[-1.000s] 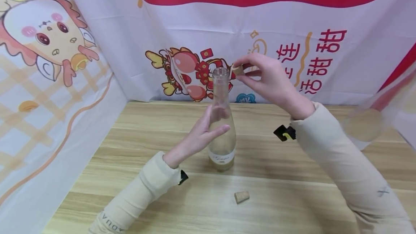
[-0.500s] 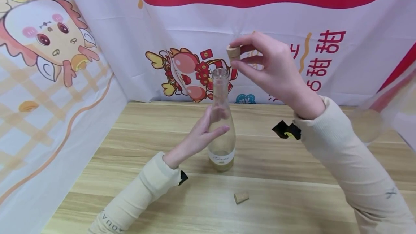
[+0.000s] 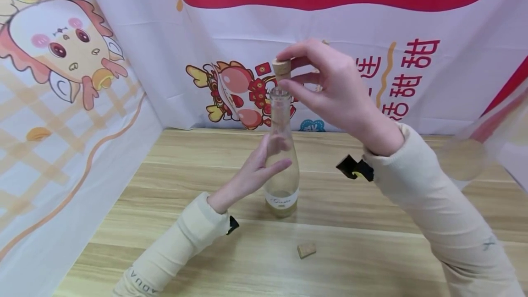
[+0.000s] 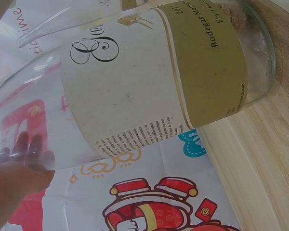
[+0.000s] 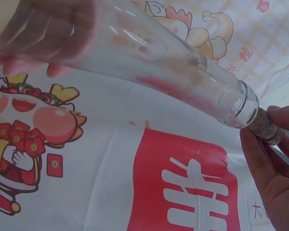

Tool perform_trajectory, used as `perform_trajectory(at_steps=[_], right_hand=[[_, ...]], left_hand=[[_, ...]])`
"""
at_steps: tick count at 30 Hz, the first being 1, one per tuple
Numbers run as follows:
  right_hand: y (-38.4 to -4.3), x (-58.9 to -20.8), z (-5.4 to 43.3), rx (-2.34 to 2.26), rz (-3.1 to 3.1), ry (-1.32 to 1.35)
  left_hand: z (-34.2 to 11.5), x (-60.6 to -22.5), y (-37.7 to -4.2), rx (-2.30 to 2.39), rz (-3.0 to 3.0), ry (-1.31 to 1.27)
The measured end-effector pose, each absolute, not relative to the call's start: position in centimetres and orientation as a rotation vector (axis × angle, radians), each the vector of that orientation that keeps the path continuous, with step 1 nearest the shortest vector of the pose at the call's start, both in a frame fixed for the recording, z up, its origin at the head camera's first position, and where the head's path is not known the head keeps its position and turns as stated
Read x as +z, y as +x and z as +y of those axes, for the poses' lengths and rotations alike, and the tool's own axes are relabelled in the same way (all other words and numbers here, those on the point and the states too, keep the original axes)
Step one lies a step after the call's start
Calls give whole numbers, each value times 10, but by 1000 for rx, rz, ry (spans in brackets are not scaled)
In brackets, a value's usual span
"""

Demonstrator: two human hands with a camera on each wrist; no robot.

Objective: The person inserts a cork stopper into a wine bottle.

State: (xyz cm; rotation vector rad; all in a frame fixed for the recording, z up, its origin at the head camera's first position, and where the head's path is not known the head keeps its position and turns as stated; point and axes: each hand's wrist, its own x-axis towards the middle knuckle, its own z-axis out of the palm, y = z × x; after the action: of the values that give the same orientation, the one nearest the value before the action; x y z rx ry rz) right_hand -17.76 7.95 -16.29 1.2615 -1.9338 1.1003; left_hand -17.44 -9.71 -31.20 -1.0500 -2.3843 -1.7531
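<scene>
A clear glass wine bottle (image 3: 284,175) stands upright on the table. My left hand (image 3: 253,171) holds its body, thumb in front and fingers round the far side. Over its mouth, my right hand (image 3: 326,81) pinches a cork (image 3: 282,67) between thumb and fingers. In the right wrist view the cork's (image 5: 266,128) lower end is right at the glass rim. A cream and gold label (image 4: 125,86) wraps the bottle's lower part in the left wrist view. A second cork (image 3: 306,250) lies on its side in front of the bottle.
The wood-grain table (image 3: 363,260) ends at a printed cloth (image 3: 173,90) hanging behind it, and another cloth (image 3: 37,168) hangs on the left. A clear, see-through object (image 3: 464,159) stands at the right, beyond the right sleeve.
My right hand has lifted the cork from beside the bottle's neck, turned it upright and moved it left over the mouth. The left hand, the bottle and the second cork stay in place.
</scene>
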Motion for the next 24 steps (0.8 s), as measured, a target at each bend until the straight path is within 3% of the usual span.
perform_trajectory(at_steps=[24], right_hand=[[-177, -175, 73, 1187, -1911, 1267]], left_hand=[[-98, -314, -176, -1767, -2366, -1064]])
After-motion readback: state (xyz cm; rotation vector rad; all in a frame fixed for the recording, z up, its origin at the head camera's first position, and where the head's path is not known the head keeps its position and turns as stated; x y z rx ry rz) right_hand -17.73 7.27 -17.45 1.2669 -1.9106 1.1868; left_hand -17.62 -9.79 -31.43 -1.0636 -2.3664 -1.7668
